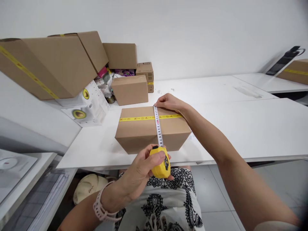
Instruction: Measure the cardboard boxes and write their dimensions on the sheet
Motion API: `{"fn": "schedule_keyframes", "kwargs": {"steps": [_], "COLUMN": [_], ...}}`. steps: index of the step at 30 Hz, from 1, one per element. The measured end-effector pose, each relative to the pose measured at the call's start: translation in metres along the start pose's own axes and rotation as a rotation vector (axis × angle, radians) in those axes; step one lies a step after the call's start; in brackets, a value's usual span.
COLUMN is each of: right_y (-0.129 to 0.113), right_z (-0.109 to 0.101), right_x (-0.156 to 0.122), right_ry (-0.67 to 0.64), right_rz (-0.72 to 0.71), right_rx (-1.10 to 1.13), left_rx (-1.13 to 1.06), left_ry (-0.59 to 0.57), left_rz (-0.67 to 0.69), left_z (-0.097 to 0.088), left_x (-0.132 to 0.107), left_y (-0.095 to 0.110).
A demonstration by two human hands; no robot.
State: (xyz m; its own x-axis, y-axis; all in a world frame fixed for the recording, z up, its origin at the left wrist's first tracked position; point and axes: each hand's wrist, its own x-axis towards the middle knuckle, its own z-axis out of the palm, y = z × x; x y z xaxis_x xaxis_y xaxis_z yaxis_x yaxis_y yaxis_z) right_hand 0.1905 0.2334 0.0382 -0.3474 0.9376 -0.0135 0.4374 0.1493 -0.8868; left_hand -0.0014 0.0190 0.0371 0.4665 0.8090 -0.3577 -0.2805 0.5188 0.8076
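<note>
Left hand (141,171) closed round our tape (160,163), right hand (169,102) pinching its end on the box (139,131); a slip could retract it.

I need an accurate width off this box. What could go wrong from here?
The right hand only pins the tape end at the far edge of the box. A slip would likely let it snap back toward the case in the left hand.
The tape seems slightly slanted across the top, so it may read long.
</note>
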Motion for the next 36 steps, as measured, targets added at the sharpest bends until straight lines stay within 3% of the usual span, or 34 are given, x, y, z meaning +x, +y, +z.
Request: {"fn": "schedule_keyframes", "kwargs": {"steps": [7, 11, 14, 16, 18, 21, 25, 28, 31, 33, 36], "right_y": [0.011, -0.001, -0.011, -0.013, -0.007, 0.010, 0.043, 0.072, 0.110, 0.139, 0.173], "right_z": [0.001, -0.008, -0.022, -0.027, -0.021, 0.011, 0.061, 0.066, 0.040, 0.014, -0.020], "right_x": [0.009, -0.002, -0.045, -0.092, -0.144, -0.208, -0.244, -0.243, -0.223, -0.199, -0.157], "right_ry": [0.004, 0.121, 0.311, 0.460, 0.548, 0.456, 0.463, 0.475, 0.612, 0.715, 0.489], "right_rz": [-0.077, -0.251, -0.435, -0.524, -0.575, -0.565, -0.498, -0.462, -0.351, -0.204, -0.026], "right_rx": [0.019, 0.142, 0.173, 0.132, 0.034, -0.159, -0.288, -0.308, -0.398, -0.657, -1.046], "left_rx": [0.044, 0.142, 0.329, 0.527, 0.722, 0.914, 0.997, 1.038, 1.147, 1.253, 1.401], "left_ry": [-0.007, 0.033, -0.074, -0.151, -0.142, -0.123, -0.219, -0.264, -0.250, -0.214, -0.156], "left_rz": [0.017, 0.013, -0.016, -0.030, -0.021, 0.011, 0.148, 0.256, 0.334, 0.423, 0.588], "left_z": [0.001, -0.002, -0.010, -0.016, -0.020, -0.020, -0.005, 0.006, 0.010, 0.008, -0.001], "left_x": [0.003, 0.000, -0.009, -0.014, -0.015, -0.004, 0.026, 0.052, 0.080, 0.099, 0.126], "left_y": [-0.001, 0.001, -0.002, -0.009, -0.020, -0.040, -0.060, -0.066, -0.068, -0.067, -0.060]}}
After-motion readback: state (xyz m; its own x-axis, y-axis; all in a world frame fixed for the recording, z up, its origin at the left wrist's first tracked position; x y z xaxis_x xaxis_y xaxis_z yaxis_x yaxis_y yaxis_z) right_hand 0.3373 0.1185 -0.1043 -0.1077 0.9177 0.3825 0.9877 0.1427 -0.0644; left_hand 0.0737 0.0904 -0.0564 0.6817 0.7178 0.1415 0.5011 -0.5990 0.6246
